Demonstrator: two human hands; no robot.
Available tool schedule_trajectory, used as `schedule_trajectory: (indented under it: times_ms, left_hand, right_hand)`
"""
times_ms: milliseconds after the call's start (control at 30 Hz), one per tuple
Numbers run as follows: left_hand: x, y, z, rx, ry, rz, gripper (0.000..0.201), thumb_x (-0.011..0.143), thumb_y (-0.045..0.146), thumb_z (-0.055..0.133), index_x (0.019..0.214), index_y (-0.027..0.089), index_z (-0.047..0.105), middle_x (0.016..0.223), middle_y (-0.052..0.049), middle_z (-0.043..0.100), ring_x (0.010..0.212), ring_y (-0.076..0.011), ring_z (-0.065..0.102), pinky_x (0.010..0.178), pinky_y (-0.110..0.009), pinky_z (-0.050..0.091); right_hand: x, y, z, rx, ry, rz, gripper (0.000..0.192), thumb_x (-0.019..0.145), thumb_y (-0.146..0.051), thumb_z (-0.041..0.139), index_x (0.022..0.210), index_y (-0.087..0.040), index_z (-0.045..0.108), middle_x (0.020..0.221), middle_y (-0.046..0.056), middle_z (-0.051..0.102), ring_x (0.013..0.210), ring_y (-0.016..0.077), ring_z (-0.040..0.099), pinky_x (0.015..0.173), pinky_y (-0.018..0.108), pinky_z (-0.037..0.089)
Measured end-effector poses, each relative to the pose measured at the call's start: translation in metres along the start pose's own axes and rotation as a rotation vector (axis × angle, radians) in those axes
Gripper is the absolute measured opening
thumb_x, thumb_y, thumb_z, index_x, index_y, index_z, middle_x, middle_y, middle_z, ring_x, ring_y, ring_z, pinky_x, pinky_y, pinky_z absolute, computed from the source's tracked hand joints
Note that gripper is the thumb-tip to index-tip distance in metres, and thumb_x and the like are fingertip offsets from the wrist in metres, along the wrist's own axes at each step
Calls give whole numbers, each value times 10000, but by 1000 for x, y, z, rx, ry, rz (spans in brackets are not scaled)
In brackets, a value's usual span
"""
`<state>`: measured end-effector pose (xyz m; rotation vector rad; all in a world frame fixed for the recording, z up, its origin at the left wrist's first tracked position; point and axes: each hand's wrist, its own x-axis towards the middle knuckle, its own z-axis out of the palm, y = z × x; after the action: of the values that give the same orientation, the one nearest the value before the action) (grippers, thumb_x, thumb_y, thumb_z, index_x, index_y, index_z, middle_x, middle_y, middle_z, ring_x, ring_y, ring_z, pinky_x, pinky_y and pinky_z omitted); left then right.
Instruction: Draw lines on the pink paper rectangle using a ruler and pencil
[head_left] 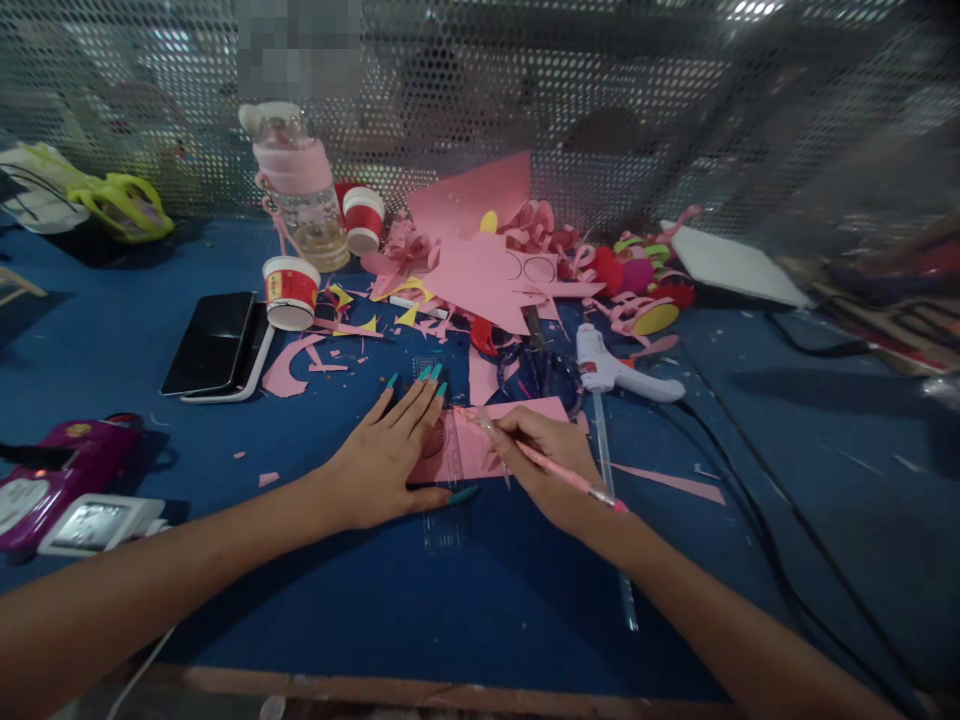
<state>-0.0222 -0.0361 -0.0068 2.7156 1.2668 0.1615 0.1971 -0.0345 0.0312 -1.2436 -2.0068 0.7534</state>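
My left hand (382, 450) lies flat with its fingers spread, pressing a clear plastic ruler (442, 530) onto a strip of pink paper (551, 412). The ruler runs crosswise over the strip, and part of it is hidden under my fingers. In my right hand (551, 465) is a pink pen (574, 480), its front end over the paper just right of the ruler. My fingers partly hide the pen's tip, so I cannot tell whether it touches the paper. A white glue gun (619, 370) lies beyond my right hand, with a clear glue stick (611, 500) beside that hand.
Pink paper scraps (472, 270) are heaped at the back, by a water bottle (300, 190) and paper cups (291, 292). A phone (210, 343) lies at left, near a purple device (82, 465). The glue gun's black cable (750, 500) crosses the right side.
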Motion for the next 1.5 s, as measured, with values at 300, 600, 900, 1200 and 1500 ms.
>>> schedule_trajectory:
  times_ms: [300, 600, 900, 1200, 1500]
  left_hand:
    - [1, 2, -5, -14, -23, -13, 1001, 865, 776, 340, 1512, 19, 249, 1582, -242, 203, 1481, -353, 159, 1182, -551, 129]
    - [0, 1, -3, -21, -20, -27, 1013, 853, 801, 322, 1517, 40, 253, 1587, -225, 196, 1483, -338, 157, 1194, -516, 113]
    - [-1, 0, -1, -37, -17, -13, 990, 870, 782, 323, 1509, 28, 267, 1587, -230, 191, 1487, -338, 137, 1189, -537, 119]
    - [-2, 0, -1, -23, -5, -5, 973, 881, 769, 317, 1524, 45, 233, 1601, -220, 147, 1492, -334, 113, 1186, -537, 125]
    - [-1, 0, -2, -9, -37, 4, 989, 881, 781, 277, 1508, 16, 265, 1590, -239, 158, 1488, -347, 115, 1184, -560, 122]
  right_hand:
    - [-1, -2, -2, -8, -34, -28, 381, 933, -401, 533, 615, -195, 502, 476, -48, 494, 432, 81, 457, 466, 217, 346]
    - [-5, -6, -9, 79, -93, 13, 398, 928, -364, 550, 571, -192, 509, 434, -52, 495, 396, 77, 478, 437, 212, 350]
    - [-8, -5, -16, 200, -187, 67, 424, 939, -332, 479, 539, -193, 493, 420, -32, 525, 366, 72, 483, 422, 202, 367]
    - [-9, -1, -18, 254, -232, 111, 416, 874, -300, 504, 475, -206, 429, 393, -25, 496, 357, 75, 443, 401, 207, 333]
    - [-11, -1, -20, 320, -286, 53, 381, 841, -224, 510, 468, -192, 442, 398, -47, 473, 356, 61, 438, 419, 204, 336]
